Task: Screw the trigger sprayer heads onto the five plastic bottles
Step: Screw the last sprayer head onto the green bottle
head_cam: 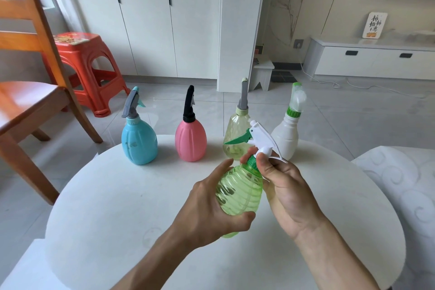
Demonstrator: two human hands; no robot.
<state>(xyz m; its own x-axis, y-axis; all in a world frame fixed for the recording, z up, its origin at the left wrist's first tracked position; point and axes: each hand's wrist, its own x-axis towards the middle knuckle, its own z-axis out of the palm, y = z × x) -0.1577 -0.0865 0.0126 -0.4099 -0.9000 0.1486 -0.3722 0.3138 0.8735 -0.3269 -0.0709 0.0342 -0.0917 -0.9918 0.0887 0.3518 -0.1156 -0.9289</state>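
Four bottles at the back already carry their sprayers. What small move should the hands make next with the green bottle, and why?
Probably keep turning the green collar. The left hand grips the green bottle above the table, and the right hand pinches the neck under the white sprayer head, which sits on but cannot be judged tight.

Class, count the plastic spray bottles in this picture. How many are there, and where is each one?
5. Four stand in a row at the table's far edge: blue bottle, pink bottle, clear yellowish bottle, white bottle. The green bottle is held in the hands.
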